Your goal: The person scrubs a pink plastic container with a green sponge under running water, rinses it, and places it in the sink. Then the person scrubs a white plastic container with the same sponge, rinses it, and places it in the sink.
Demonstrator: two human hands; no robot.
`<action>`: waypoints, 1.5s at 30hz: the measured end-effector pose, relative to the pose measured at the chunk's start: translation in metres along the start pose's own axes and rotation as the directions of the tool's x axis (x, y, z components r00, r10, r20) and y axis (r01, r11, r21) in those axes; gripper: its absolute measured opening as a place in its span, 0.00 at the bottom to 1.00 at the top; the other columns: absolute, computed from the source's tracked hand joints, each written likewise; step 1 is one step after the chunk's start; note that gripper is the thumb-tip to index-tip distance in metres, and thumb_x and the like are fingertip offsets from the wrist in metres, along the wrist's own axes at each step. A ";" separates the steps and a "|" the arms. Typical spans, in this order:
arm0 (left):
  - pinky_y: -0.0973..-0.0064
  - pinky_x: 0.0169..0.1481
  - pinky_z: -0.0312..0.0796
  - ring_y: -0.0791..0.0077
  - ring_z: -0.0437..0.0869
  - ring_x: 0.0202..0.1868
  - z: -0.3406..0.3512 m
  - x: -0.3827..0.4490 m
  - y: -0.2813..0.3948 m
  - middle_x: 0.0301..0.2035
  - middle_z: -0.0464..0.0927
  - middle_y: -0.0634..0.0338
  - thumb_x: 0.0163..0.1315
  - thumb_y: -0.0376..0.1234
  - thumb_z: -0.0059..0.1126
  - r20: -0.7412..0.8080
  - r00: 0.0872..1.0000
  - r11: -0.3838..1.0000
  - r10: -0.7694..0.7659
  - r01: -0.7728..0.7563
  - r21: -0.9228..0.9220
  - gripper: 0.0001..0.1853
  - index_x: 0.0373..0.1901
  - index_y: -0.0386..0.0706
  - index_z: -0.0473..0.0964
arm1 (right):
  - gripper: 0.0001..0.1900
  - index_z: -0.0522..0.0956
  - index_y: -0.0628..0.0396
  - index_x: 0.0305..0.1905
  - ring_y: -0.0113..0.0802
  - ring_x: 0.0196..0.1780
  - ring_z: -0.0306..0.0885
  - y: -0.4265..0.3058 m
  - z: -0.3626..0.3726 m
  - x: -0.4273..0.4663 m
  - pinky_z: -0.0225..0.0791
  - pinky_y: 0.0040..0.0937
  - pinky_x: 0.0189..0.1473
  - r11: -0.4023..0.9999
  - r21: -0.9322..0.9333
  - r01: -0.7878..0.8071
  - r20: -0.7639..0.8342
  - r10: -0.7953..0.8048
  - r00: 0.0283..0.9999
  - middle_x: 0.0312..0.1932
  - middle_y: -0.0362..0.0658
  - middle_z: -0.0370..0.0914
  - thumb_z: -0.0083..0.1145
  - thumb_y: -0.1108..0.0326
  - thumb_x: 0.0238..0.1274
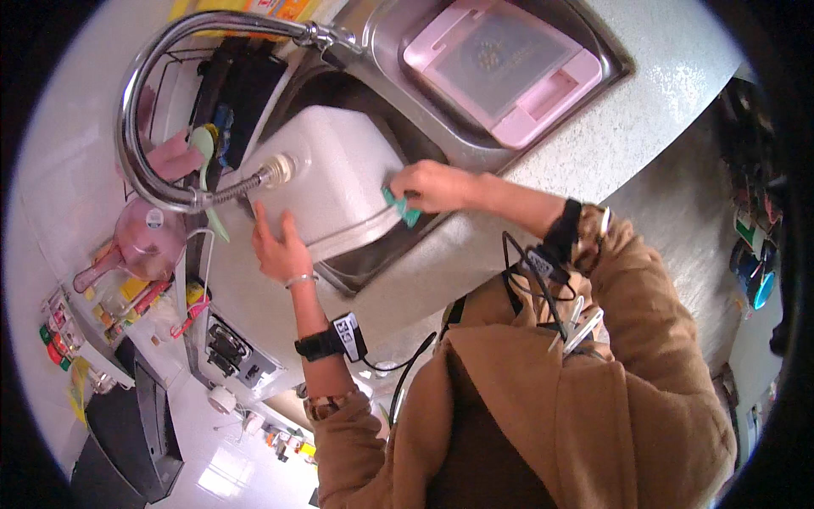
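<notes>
A white plastic container [337, 159] lies tilted in the left basin [356, 280] of a steel sink. My left hand [280, 248] holds it near the rim, fingers spread along its side. In my right hand [439, 186] is a bunched green cloth [402, 207], pressed against the container's rim on the right. The chrome gooseneck faucet [130, 121] arches in from the left, its spout end [273, 172] close over the container. I cannot tell whether water runs.
A pink plastic lid [534, 114] with a translucent panel lies in the right basin. Left of the sink are a pink ladle-like scoop [149, 238], a pale green spoon [205, 146] and a wire rack [168, 63]. A gas stove [235, 350] stands nearer me. Cables hang from my wrist straps.
</notes>
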State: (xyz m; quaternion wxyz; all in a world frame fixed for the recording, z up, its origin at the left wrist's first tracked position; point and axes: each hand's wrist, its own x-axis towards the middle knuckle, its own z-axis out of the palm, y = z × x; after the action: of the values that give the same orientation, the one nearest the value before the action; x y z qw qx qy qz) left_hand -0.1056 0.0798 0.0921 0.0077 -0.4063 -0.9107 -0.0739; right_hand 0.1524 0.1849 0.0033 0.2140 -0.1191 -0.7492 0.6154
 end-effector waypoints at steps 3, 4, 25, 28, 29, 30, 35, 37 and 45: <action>0.60 0.60 0.68 0.54 0.76 0.57 -0.001 0.000 0.001 0.58 0.73 0.51 0.61 0.48 0.56 -0.001 0.999 0.996 0.048 -0.048 -0.074 0.30 0.67 0.57 0.68 | 0.12 0.78 0.60 0.40 0.46 0.48 0.78 -0.016 0.014 -0.005 0.71 0.38 0.50 0.961 0.275 0.025 -0.287 0.057 0.956 0.41 0.50 0.78 0.65 0.73 0.48; 0.60 0.60 0.68 0.54 0.76 0.57 -0.002 -0.001 0.001 0.58 0.73 0.50 0.61 0.47 0.57 0.014 0.998 0.991 0.069 -0.067 -0.113 0.30 0.66 0.56 0.68 | 0.14 0.76 0.60 0.45 0.47 0.53 0.76 -0.022 0.020 -0.005 0.68 0.38 0.55 0.968 0.249 -0.005 -0.344 0.093 0.934 0.47 0.51 0.76 0.63 0.74 0.53; 0.60 0.61 0.68 0.53 0.74 0.59 0.002 0.000 -0.004 0.59 0.72 0.47 0.62 0.42 0.57 0.005 0.995 0.979 0.101 -0.098 -0.178 0.30 0.68 0.52 0.67 | 0.28 0.55 0.53 0.73 0.67 0.74 0.48 0.028 0.071 0.103 0.41 0.51 0.76 0.477 0.606 -0.637 -0.395 0.875 0.279 0.70 0.70 0.53 0.27 0.53 0.75; 0.60 0.61 0.67 0.52 0.73 0.59 0.000 -0.001 -0.006 0.58 0.72 0.47 0.62 0.41 0.57 0.031 0.998 0.983 0.048 -0.042 -0.177 0.30 0.68 0.51 0.67 | 0.28 0.54 0.52 0.74 0.66 0.74 0.47 0.014 0.087 0.091 0.42 0.51 0.75 0.779 0.361 -0.513 -0.543 0.623 0.563 0.71 0.68 0.52 0.29 0.54 0.75; 0.60 0.61 0.67 0.52 0.73 0.59 -0.001 -0.001 -0.006 0.58 0.72 0.46 0.62 0.41 0.57 0.021 0.998 0.985 0.062 -0.057 -0.162 0.30 0.68 0.51 0.67 | 0.28 0.53 0.52 0.74 0.66 0.74 0.47 0.009 0.089 0.088 0.43 0.51 0.75 0.761 0.302 -0.574 -0.457 0.644 0.613 0.71 0.68 0.52 0.28 0.54 0.75; 0.61 0.61 0.67 0.52 0.73 0.59 -0.001 -0.001 -0.007 0.58 0.72 0.46 0.62 0.41 0.57 0.015 0.997 0.987 0.080 -0.077 -0.141 0.30 0.68 0.51 0.67 | 0.28 0.55 0.53 0.73 0.66 0.74 0.48 0.029 0.089 0.086 0.45 0.50 0.75 0.692 0.387 -0.609 -0.455 0.718 0.527 0.71 0.67 0.53 0.28 0.54 0.74; 0.59 0.60 0.68 0.52 0.74 0.58 0.000 0.000 -0.006 0.58 0.73 0.46 0.62 0.41 0.57 -0.006 0.993 0.977 0.115 -0.114 -0.182 0.29 0.66 0.51 0.69 | 0.27 0.61 0.55 0.70 0.65 0.72 0.52 0.076 0.089 0.081 0.52 0.52 0.72 0.108 0.652 -0.750 -0.037 0.993 0.112 0.72 0.61 0.54 0.28 0.54 0.73; 0.59 0.60 0.69 0.51 0.75 0.58 0.002 0.002 -0.006 0.57 0.73 0.46 0.61 0.41 0.57 -0.016 0.995 0.978 0.101 -0.102 -0.181 0.29 0.66 0.51 0.69 | 0.27 0.60 0.53 0.71 0.66 0.74 0.48 0.054 0.092 0.077 0.50 0.52 0.73 0.556 0.534 -0.637 -0.360 0.831 0.424 0.73 0.63 0.50 0.31 0.54 0.74; 0.59 0.58 0.70 0.51 0.76 0.58 0.000 0.001 -0.003 0.57 0.73 0.44 0.59 0.44 0.59 -0.002 0.999 0.986 0.040 -0.040 -0.163 0.30 0.65 0.51 0.70 | 0.25 0.61 0.51 0.70 0.69 0.73 0.48 -0.046 0.014 0.116 0.48 0.52 0.74 0.941 0.191 -0.278 -0.710 0.328 0.623 0.73 0.67 0.46 0.42 0.60 0.71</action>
State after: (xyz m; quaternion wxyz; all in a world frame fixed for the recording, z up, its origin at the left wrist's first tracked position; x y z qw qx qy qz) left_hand -0.1089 0.0783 0.0916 -0.0246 -0.4239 -0.8933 -0.1478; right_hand 0.0481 0.2139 0.0666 0.3926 -0.4728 -0.5497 0.5658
